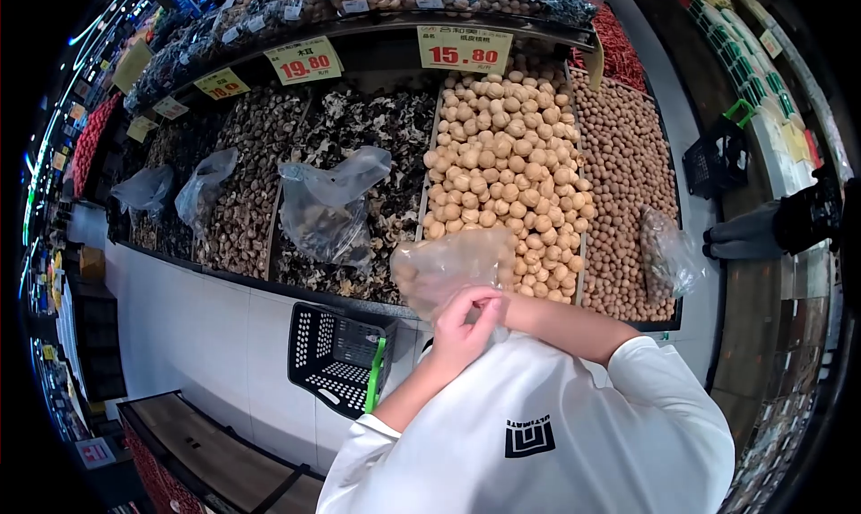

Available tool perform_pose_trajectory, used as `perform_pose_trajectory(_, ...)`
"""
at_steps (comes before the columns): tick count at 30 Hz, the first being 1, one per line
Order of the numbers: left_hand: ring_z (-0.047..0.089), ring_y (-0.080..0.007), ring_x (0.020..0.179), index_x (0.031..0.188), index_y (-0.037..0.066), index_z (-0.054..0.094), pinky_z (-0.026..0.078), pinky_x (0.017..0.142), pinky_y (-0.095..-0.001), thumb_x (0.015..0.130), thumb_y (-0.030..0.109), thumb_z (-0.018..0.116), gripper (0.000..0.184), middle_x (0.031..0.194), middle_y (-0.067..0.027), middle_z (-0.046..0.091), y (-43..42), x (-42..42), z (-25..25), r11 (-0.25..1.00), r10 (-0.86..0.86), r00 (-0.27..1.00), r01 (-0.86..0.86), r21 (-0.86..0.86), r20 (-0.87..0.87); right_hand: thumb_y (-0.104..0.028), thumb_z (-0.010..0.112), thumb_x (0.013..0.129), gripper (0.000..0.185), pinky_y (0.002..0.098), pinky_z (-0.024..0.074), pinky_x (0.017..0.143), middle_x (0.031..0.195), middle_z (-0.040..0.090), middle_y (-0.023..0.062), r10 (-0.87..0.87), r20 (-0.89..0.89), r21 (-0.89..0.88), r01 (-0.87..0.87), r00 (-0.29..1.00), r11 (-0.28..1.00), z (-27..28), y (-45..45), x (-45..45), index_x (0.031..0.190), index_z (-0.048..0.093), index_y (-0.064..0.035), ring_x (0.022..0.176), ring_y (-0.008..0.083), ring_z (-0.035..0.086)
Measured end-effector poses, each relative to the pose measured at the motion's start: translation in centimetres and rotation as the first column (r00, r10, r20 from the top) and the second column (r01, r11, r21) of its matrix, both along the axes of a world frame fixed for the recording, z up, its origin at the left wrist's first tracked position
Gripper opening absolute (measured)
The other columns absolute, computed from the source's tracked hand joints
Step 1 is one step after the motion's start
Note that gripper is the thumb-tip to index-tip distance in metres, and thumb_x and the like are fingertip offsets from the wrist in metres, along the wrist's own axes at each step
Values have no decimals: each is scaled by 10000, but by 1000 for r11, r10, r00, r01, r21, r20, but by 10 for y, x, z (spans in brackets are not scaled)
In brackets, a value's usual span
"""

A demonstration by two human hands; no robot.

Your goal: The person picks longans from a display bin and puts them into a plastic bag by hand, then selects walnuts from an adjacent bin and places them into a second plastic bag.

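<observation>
Meeting at near end of clear bag [453,265], hands [468,324] overlap, curled; cannot tell whether gripping.

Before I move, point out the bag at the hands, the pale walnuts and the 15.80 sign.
Bag [453,266]: head view, on its plastic side.
Pale walnuts [507,173]: head view, on nuts mid-pile.
15.80 sign [465,51]: head view, on its printed face.

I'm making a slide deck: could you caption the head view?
Left hand and right forearm meet at a translucent plastic bag, before walnuts heaped below a 15.80 price sign.
</observation>
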State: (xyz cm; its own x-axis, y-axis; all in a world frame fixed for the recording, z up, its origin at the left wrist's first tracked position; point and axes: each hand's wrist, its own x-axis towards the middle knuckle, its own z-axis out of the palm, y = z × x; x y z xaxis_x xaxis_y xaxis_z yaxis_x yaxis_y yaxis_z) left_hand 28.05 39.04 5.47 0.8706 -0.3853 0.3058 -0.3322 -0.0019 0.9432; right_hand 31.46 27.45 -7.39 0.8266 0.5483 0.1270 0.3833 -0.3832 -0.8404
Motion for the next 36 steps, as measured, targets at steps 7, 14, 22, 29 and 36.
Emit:
perform_pose_trajectory(7,661,-175,752,1016,-6,700,528,685,-280,905,-14,711,112,870,-91,697,2,6,1,997,-51,999,51,-63,-8,-152,653,872,227,340,553,799,1156,635,91,-101,474,-249,243,875,938,-37,36,13,1074,686,-53,1134,262,583)
perform_pose_trajectory(14,637,-187,693,1013,0,689,506,634,-283,888,-34,715,133,842,-88,680,5,14,-4,992,-109,992,114,-59,70,-166,621,867,256,306,536,719,1178,560,55,-40,415,-619,314,909,720,4,47,16,1112,663,-100,1141,224,537)
perform_pose_trajectory(22,662,-200,724,991,-11,681,513,640,-292,879,-40,723,123,845,-100,695,8,28,-3,988,-114,991,120,-95,67,-157,581,896,353,367,527,857,1102,576,69,79,376,-598,176,923,782,-8,27,18,1239,654,-117,1142,216,556)
perform_pose_trajectory(29,682,-188,751,990,-24,676,534,682,-277,885,-58,724,120,870,-110,711,12,32,-13,980,-58,995,41,-196,-81,-56,727,906,311,323,561,900,1169,650,111,-168,-337,155,230,927,961,114,-57,-9,1208,659,-24,1023,209,685)
perform_pose_trajectory(36,677,-181,744,997,-34,671,535,691,-274,887,-77,713,125,864,-114,703,11,32,-19,969,-101,985,65,-238,-141,-38,785,866,322,243,528,761,1073,633,46,-828,7,-17,828,561,561,123,-141,21,1162,658,-12,914,126,635)
